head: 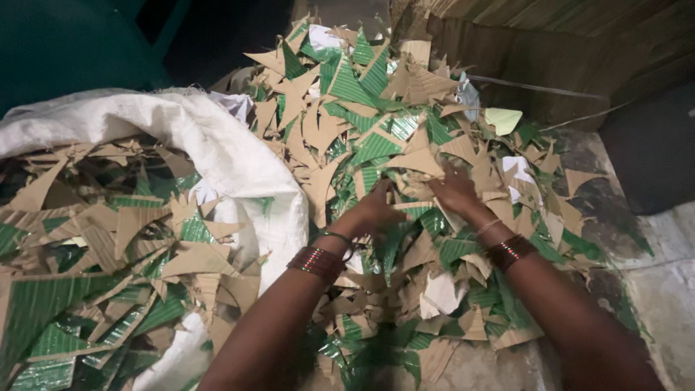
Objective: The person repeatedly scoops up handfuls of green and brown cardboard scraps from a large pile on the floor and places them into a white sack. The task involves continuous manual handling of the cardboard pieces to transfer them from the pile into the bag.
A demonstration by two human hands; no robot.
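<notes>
Fingers of left hand (376, 210) and right hand (455, 192) buried among stiff, triangular brown-and-green cardboard scraps (376, 145); grip impossible to tell. Left of hands, coarse white woven sack (239, 159), scrap-filled.

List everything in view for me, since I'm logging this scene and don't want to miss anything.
cardboard scraps: too many to count, brown and green-striped, heaped on the floor at centre
white sack: one, white, left, open and filled with the same scraps
pale paper pieces: a few, whitish, scattered in the heap
floor: grey, stained, right
bangles: red stacks, one on each wrist
left hand: buried in the scraps
right hand: fingers spread on the scraps
</notes>
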